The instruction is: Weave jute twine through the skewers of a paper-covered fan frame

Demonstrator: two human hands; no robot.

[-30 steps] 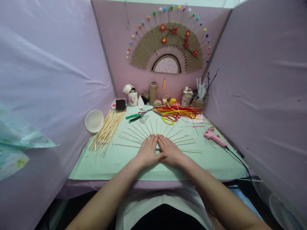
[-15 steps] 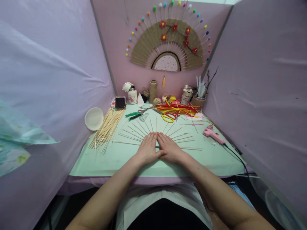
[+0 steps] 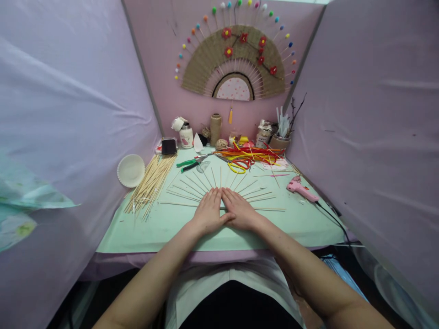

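Thin wooden sticks (image 3: 185,204) radiate in a half circle on the pale green table cover (image 3: 206,242). Flat over their inner ends lies my left hand (image 3: 209,212), fingers stretched out and pointing away from me. Beside it my right hand (image 3: 239,210) also lies flat, and the two touch at the fingertips and thumbs. Whatever is beneath the palms is hidden. Behind the sticks are a clear protractor (image 3: 203,166), green-handled pliers (image 3: 188,163) and scissors (image 3: 236,167) with yellow and red handles.
A bundle of sticks (image 3: 151,183) and a white bowl (image 3: 131,171) are at the left. On the right lies a pink glue gun (image 3: 302,189) with its cord. Red and yellow strips (image 3: 254,154) and jars stand behind. A decorated fan (image 3: 236,59) hangs on the back wall.
The whole view has shifted slightly, so things appear a little further left. Both hands keep the same flat pose over the sticks.
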